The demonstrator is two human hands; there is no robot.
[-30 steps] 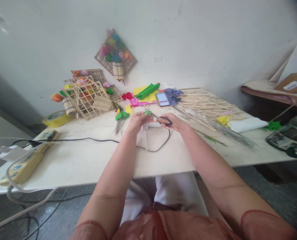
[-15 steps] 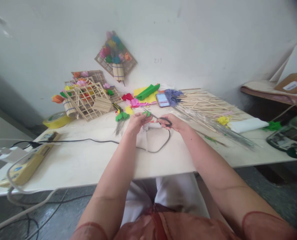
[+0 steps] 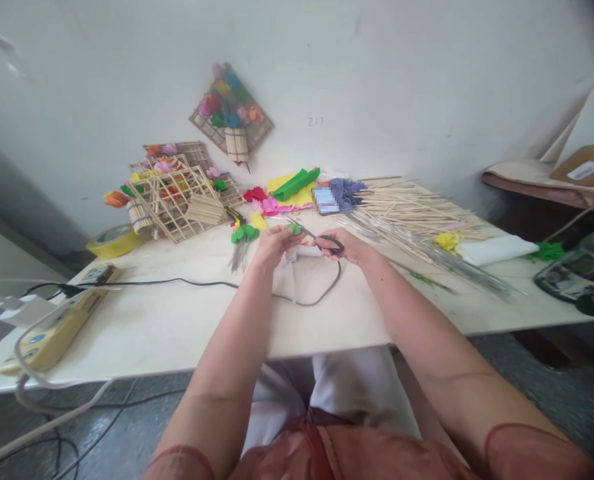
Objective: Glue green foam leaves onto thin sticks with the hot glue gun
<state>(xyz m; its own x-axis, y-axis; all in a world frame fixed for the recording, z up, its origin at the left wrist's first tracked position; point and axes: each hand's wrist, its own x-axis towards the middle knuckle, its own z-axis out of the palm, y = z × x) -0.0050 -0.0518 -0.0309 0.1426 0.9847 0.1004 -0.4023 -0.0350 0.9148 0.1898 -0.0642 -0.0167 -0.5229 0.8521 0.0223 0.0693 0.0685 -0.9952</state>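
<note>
Pinched in my left hand [image 3: 275, 243] is a small green paper piece [image 3: 293, 229]. My right hand [image 3: 345, 245] is closed round the black handles of the scissors [image 3: 309, 233], whose blades point left to the green piece. Whether the blades touch it is too small to tell. Left of my left hand lie green paper leaves [image 3: 245, 233] on thin wire stems. Below and between the hands, a white object [image 3: 307, 251] lies partly hidden on the table [image 3: 321, 327]. A black cable [image 3: 197, 283] loops beneath them.
Bamboo lattices with paper flowers [image 3: 177, 200] are piled at left, near yellow tape [image 3: 114, 241] and a power strip [image 3: 59, 327]. Behind my hands are green crepe paper [image 3: 297, 185] and a phone [image 3: 325, 200]. Sticks [image 3: 411, 207], wires [image 3: 457, 263] and a jar [image 3: 581, 267] stand or lie right.
</note>
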